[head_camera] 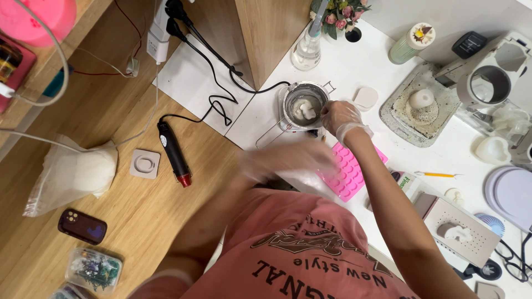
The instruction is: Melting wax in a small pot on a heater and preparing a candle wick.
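Reaching gloved right hand (339, 117) at rim of metal melting pot (303, 105), white lumps (305, 110) inside; grip unclear. Left hand (280, 159) blurred, state unclear. Next move likely needs steady pot handling.

My right hand (339, 117), in a thin clear glove, rests at the rim of the small metal pot (303, 105). The pot stands upright near the white table's (354, 66) left edge, with pale wax lumps (304, 110) inside.
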